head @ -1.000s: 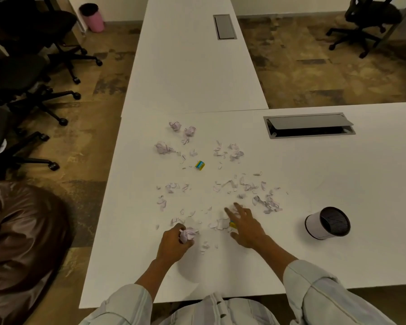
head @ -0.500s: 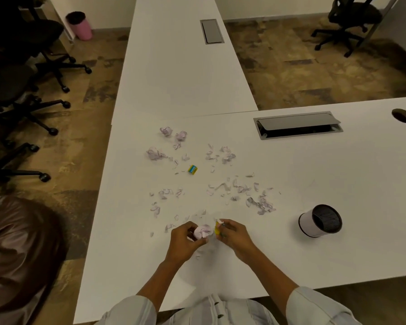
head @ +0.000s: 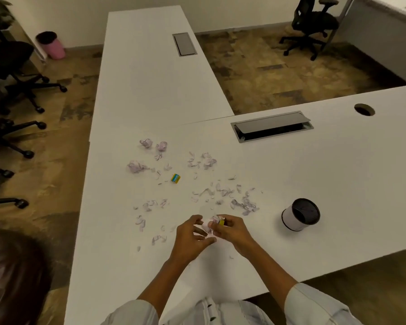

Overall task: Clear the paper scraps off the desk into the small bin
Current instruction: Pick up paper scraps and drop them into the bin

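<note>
While both hands meet at near desk edge, left hand and right hand pinch same crumpled pale-lilac paper wad, small yellow item pressed against it. Torn pale-lilac paper scraps lie scattered mid white desk; small white cylindrical bin with black mouth lies tipped, right of hands. Judged: scraps feather-light, soft, flutter easily; best scooped in bunches. Open desk toward bin; near edge close, scraps could slide off.

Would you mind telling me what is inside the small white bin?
The small white bin lies tipped, its dark mouth facing us; no scraps show inside, though its depths are too dark to judge.
</note>
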Action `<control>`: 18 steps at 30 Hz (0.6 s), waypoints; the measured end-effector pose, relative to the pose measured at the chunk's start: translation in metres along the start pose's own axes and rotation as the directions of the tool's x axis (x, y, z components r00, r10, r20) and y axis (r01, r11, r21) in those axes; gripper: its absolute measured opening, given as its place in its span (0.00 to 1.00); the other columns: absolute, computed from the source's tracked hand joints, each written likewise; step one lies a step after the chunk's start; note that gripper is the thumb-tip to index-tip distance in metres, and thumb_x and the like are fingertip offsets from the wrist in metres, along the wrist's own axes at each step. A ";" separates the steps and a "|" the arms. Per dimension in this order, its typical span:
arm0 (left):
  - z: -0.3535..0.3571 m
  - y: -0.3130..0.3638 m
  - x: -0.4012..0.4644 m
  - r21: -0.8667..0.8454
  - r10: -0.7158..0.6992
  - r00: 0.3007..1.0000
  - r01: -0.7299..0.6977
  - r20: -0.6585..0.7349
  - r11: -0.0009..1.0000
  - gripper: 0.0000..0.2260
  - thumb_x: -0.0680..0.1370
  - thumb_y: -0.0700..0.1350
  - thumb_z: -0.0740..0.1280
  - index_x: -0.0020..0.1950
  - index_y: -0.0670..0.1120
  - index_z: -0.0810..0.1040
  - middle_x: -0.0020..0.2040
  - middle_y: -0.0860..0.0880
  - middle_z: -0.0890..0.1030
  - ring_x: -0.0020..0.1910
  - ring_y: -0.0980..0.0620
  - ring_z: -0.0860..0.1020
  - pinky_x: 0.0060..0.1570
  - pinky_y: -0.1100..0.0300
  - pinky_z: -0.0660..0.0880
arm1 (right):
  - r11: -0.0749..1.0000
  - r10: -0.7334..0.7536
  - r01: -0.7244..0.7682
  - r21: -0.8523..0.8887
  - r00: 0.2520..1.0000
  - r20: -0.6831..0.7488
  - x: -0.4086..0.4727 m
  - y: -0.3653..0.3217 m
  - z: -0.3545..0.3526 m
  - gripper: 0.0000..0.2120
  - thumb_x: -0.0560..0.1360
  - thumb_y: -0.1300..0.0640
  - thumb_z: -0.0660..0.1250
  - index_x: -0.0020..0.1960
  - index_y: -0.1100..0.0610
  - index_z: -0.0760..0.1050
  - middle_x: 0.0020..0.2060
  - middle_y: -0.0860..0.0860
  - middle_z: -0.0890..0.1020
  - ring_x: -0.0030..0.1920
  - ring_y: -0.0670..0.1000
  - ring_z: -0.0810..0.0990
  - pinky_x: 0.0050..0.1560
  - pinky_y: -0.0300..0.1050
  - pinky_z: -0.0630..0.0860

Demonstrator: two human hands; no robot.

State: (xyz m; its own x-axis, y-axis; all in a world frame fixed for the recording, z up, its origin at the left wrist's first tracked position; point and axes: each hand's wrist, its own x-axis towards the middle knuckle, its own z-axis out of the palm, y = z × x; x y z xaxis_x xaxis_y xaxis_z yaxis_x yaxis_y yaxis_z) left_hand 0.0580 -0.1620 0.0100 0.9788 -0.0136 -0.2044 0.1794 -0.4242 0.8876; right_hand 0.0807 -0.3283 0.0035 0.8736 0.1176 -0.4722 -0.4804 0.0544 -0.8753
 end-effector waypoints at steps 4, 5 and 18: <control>-0.005 -0.003 0.002 0.074 0.026 1.000 -0.026 0.002 0.997 0.36 0.59 0.61 0.79 0.63 0.54 0.70 0.57 0.56 0.75 0.45 0.55 0.80 0.32 0.68 0.77 | 0.998 -0.039 0.047 0.043 0.984 -0.172 -0.003 -0.026 -0.056 0.18 0.65 0.52 0.80 0.48 0.63 0.83 0.42 0.59 0.83 0.46 0.54 0.83 0.48 0.44 0.82; -0.008 -0.007 0.003 0.097 0.025 1.000 -0.025 0.002 0.995 0.37 0.59 0.62 0.78 0.63 0.54 0.70 0.57 0.56 0.75 0.46 0.55 0.80 0.32 0.67 0.77 | 0.997 -0.057 0.068 0.036 0.968 -0.246 -0.005 -0.033 -0.075 0.14 0.67 0.54 0.79 0.47 0.61 0.83 0.42 0.59 0.84 0.45 0.53 0.83 0.48 0.44 0.82; -0.044 -0.046 0.017 0.413 -0.044 0.999 0.039 0.002 0.910 0.38 0.61 0.59 0.78 0.66 0.46 0.70 0.65 0.46 0.73 0.61 0.47 0.72 0.56 0.54 0.73 | 0.690 -0.143 -0.370 -0.622 0.773 -0.618 -0.020 -0.062 -0.203 0.20 0.69 0.53 0.75 0.60 0.55 0.80 0.52 0.61 0.83 0.52 0.63 0.81 0.53 0.52 0.80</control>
State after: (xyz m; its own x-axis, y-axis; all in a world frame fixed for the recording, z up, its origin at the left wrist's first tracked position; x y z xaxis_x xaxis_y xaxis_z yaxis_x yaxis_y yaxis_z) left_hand 0.0707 -0.1035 -0.0161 0.9698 0.0036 -0.2440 0.1612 -0.7603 0.6293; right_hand 0.1083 -0.5354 0.0458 0.7919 -0.5295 -0.3041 -0.6064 -0.6231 -0.4940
